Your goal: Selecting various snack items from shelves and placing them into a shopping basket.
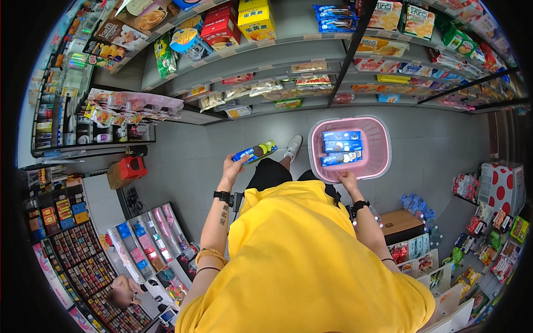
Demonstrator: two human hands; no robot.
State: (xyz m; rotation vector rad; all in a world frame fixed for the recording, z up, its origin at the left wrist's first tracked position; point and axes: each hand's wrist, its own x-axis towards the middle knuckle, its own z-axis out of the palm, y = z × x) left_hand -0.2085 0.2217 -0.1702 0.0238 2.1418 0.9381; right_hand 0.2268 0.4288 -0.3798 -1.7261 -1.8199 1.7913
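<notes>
In my left hand (pixel 233 167) is a blue and green cookie box (pixel 255 151), held out to the left of my legs by one end. My right hand (pixel 347 180) grips the near rim of a pink plastic shopping basket (pixel 377 141) with perforated walls. Inside the basket lie several blue Oreo boxes, among them a far one (pixel 342 136), a middle one (pixel 343 146) and a near one (pixel 339 159). The held box is well apart from the basket. My right fingers are partly hidden behind the rim.
Snack shelves (pixel 266 54) curve across the front. A rack of hanging packets (pixel 125 110) juts in at the left, above a red container (pixel 133 167). At lower left, a person (pixel 125 289) is by the counter. Bottled water packs (pixel 418 206) stand at right beside a wooden box (pixel 395 222).
</notes>
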